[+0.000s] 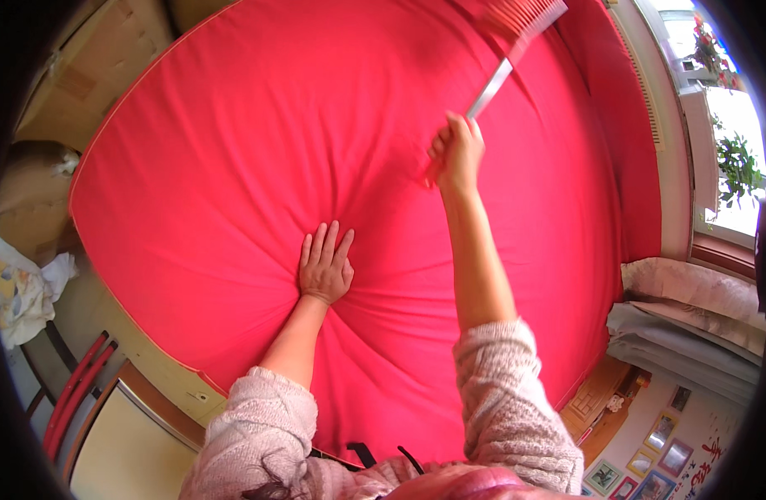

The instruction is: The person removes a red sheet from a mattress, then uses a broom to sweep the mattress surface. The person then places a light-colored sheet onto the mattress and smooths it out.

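A red fabric cover (233,156), probably a bed sheet, spreads widely before me. My left hand (326,265) presses flat on it with fingers extended, and creases fan out from the palm. In my right hand (459,153) is the handle of a bed brush (492,87) with a pale shaft and reddish bristles. The brush reaches up and to the right, its blurred head near the top edge of the picture. Whether the bristles touch the fabric I cannot tell.
Cardboard boxes (76,94) stand at the left beyond the cover's edge. Folded grey fabric (683,337) lies at the right, below a window with a green plant (737,165). Red tubular bars (76,394) and picture frames (661,431) show near the lower corners.
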A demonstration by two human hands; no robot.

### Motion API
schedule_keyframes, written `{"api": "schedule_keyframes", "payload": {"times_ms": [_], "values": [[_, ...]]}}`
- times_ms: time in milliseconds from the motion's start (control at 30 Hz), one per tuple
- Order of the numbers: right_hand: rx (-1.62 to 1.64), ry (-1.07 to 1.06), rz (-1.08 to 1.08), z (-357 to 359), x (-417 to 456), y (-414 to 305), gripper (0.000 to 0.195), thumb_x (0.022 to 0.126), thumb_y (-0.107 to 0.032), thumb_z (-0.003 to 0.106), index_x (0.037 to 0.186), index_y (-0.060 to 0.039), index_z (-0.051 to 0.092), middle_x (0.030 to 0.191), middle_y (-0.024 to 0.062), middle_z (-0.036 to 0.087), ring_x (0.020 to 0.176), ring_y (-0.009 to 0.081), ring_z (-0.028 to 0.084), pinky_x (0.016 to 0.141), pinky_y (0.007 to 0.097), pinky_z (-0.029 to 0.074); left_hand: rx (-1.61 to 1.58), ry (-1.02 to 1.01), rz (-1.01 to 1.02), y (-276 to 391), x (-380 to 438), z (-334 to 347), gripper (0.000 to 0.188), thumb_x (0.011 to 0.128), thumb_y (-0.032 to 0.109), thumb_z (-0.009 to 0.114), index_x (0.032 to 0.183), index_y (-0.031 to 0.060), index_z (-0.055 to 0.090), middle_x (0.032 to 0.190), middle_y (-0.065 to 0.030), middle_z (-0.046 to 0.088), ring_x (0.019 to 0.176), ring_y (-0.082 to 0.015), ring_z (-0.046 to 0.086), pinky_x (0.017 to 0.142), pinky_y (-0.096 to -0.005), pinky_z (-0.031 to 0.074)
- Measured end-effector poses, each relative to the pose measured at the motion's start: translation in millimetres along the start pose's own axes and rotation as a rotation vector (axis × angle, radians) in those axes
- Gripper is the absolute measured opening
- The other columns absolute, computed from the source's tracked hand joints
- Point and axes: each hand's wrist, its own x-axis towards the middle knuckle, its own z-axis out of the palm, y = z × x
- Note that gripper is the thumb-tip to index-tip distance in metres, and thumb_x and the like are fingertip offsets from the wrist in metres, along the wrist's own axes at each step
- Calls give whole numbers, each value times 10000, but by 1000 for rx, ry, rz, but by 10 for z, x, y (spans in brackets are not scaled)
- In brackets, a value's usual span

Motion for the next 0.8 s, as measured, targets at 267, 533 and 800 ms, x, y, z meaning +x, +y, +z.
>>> {"api": "schedule_keyframes", "payload": {"times_ms": [267,533,800], "values": [[112,1007,-169,-2362,-1024,-298,106,872,-92,451,817,-2,457,703,72,499,548,181,485,504,324,462,-84,36,7,30,-7,-29,553,862,243,471,1410,169,473,1490,-110,401,1400,-287,333,1161,-476,212],[-11,411,172,768,228,831,176,911,-109,496,998,43,500,728,150,575,548,266,578,445,391,463,-101,52,22,28,-6,-4,554,853,229,493,1405,184,487,1497,-78,394,1402,-254,327,1154,-460,239],[-783,-237,11,961,-485,449,197,902,-165,609,813,-35,491,613,55,518,531,161,528,466,351,424,-122,71,-17,-81,12,-97,540,846,221,495,1385,185,504,1484,-74,409,1390,-245,343,1158,-446,240]]}}
